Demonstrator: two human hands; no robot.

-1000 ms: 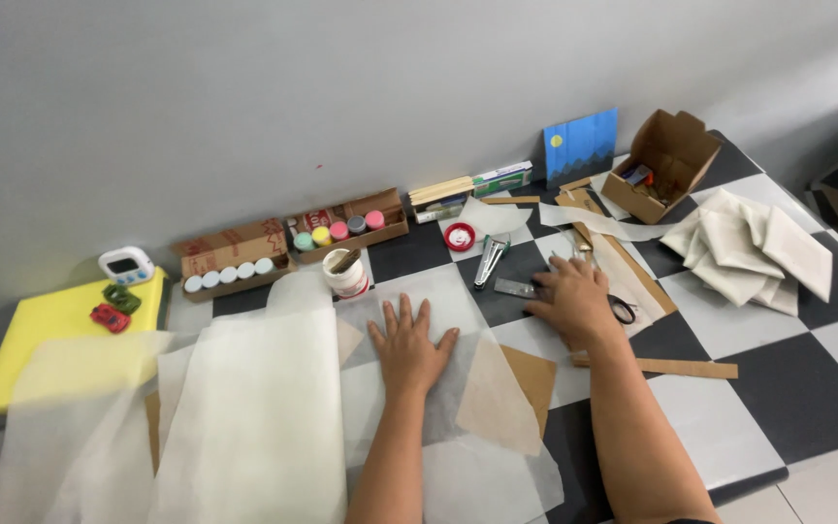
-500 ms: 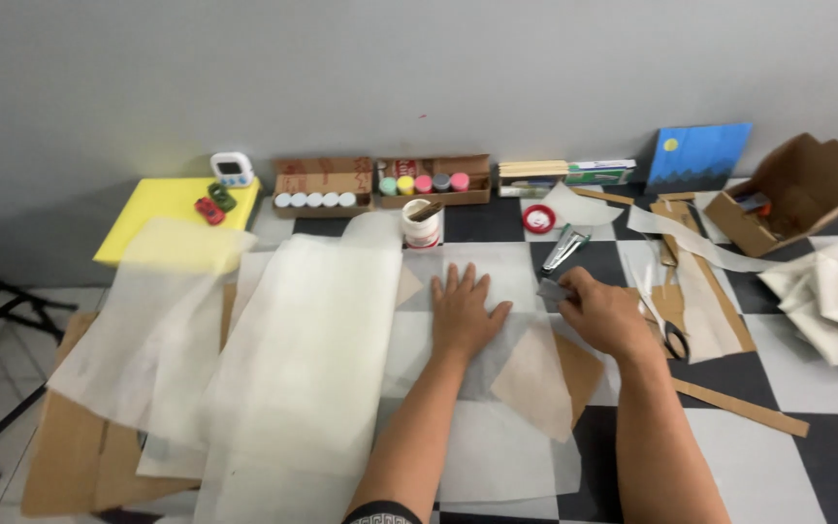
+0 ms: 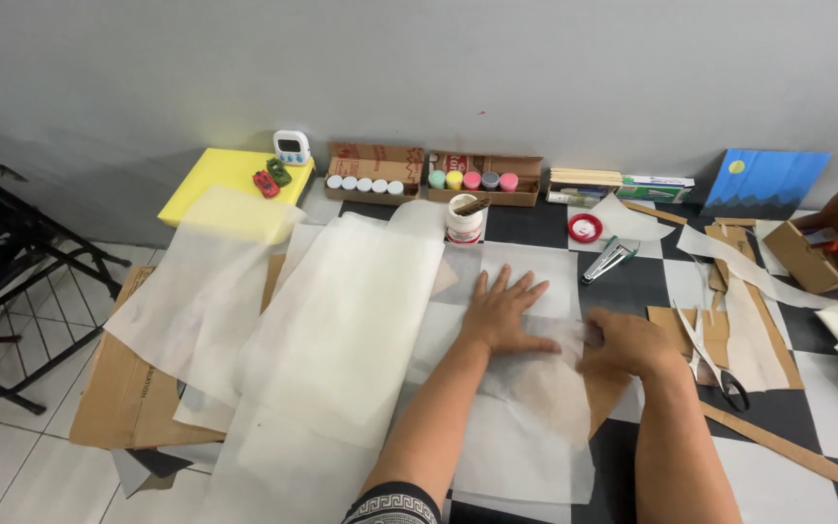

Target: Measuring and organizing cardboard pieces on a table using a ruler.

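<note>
My left hand (image 3: 504, 312) lies flat with its fingers spread on a translucent white paper sheet (image 3: 526, 437) on the checkered floor. Just to its right, my right hand (image 3: 629, 343) is curled at that sheet's right edge, its fingers closed around a small dark tool that is mostly hidden. A brown cardboard piece (image 3: 605, 393) shows through beneath the sheet. Larger translucent sheets (image 3: 341, 320) overlap to the left of my left forearm.
By the wall stand a white jar with a stick (image 3: 465, 219), two boxes of paint pots (image 3: 482, 180), a yellow board (image 3: 230, 180), a timer (image 3: 291, 147) and a blue painting (image 3: 766, 182). Scissors (image 3: 729, 383), cardboard strips (image 3: 778, 446) and an open box (image 3: 826, 254) lie right. A black rack (image 3: 12, 291) stands left.
My view has swung left and lower. My right hand has slid from the scrap pile toward my left hand, carrying the small tool to the sheet's edge. The left hand stays flat.
</note>
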